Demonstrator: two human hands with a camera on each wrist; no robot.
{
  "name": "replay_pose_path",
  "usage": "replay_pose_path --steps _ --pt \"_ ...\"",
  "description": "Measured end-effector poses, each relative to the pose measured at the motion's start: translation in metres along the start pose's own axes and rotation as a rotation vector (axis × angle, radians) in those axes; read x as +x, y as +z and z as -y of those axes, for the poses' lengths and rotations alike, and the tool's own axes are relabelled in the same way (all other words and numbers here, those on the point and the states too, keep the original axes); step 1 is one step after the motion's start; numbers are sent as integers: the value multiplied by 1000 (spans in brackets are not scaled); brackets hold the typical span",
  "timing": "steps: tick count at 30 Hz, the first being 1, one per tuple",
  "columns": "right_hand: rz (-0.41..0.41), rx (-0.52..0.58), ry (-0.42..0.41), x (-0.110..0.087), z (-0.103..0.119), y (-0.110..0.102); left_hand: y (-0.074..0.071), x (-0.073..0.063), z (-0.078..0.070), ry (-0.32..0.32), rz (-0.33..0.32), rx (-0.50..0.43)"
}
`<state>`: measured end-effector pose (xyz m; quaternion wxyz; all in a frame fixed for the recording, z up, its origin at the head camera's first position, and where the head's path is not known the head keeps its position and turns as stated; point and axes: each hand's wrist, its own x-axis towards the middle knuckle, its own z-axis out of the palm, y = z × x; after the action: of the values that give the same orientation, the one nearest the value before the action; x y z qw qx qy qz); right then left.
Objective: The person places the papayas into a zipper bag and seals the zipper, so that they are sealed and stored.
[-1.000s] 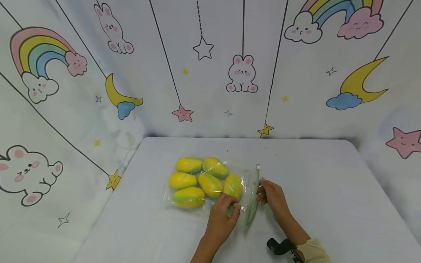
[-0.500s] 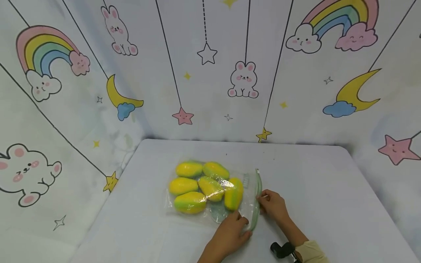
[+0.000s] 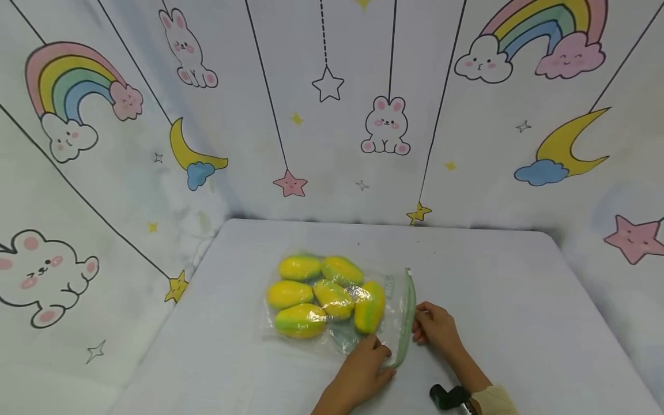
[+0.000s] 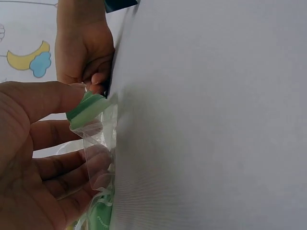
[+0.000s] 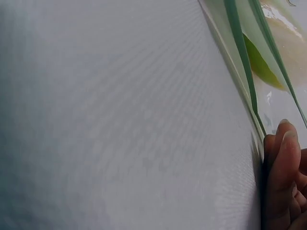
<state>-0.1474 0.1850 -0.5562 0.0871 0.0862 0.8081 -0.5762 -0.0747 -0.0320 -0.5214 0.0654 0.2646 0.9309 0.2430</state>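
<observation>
A clear zip bag [image 3: 394, 294] with a green strip along its mouth lies flat on the white table. Several yellow-green mangoes [image 3: 334, 298] are inside it. My left hand [image 3: 360, 369] pinches the near corner of the bag's mouth; in the left wrist view the thumb lies against the end of the green strip [image 4: 87, 109], other fingers behind the plastic. My right hand [image 3: 438, 328] is at the middle of the mouth, its thumb and fingertips together at the bag's edge. In the right wrist view two green lines [image 5: 240, 48] of the mouth run apart above those fingertips.
The white table [image 3: 498, 288] spreads around the bag. Behind and beside it hangs a white backdrop [image 3: 342, 144] printed with rabbits, stars and rainbows. A black device [image 3: 448, 397] sits on the right wrist, by a pale yellow sleeve [image 3: 495, 400].
My left hand has gone from beside the nearest mango to the bag's near mouth corner. My right hand has moved down along the green strip, then slightly right. The view has shifted slightly.
</observation>
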Motion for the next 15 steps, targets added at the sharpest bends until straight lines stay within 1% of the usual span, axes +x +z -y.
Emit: replay_pose_path --steps 5,9,12,15 --pt "-16 -27 -8 -1 -4 -8 6 1 -2 40 9 7" --pt "-8 -41 4 -4 -6 -14 12 0 -5 29 35 14" --pt "31 -22 10 -5 -7 -16 14 -1 -5 20 44 20" --pt "98 -24 16 -5 -3 -22 12 -2 -3 58 57 29"
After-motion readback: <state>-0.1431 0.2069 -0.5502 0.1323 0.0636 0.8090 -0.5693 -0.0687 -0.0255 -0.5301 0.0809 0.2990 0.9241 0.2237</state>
